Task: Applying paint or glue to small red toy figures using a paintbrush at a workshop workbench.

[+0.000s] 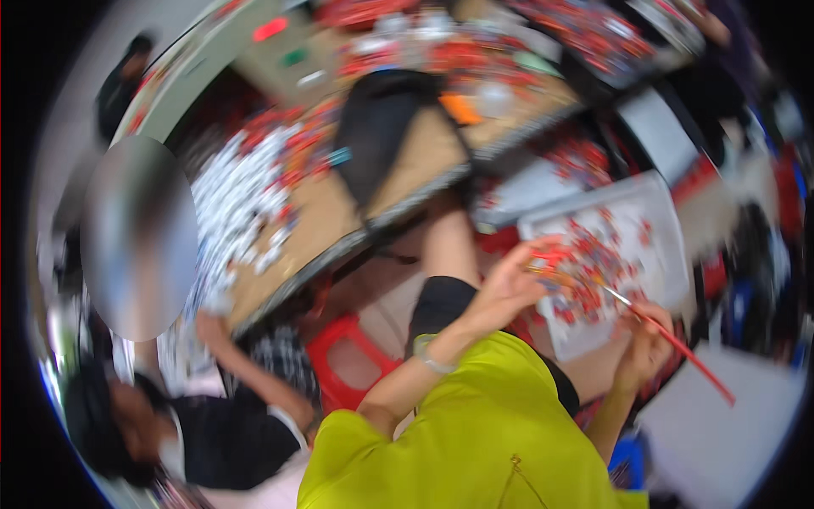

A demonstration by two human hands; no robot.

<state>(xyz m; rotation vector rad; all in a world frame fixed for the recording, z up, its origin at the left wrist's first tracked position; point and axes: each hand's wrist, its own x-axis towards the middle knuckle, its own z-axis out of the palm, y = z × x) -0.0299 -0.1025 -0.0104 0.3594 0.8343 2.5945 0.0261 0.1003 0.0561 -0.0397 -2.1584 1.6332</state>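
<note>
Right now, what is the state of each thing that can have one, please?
Left hand: fingers curled at small red pieces, grip too blurred to tell.
Right hand: closed around the red stick.
Red stick: slanted, metallic tip toward the left hand.
White tray: open, partly filled.
White pieces: heaped on the table.

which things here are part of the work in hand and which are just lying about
In use:
- red-handled tool, probably a brush, in right hand
- small red pieces near left hand
- white tray

Apparently lying about:
- red stool
- black item on table
</note>
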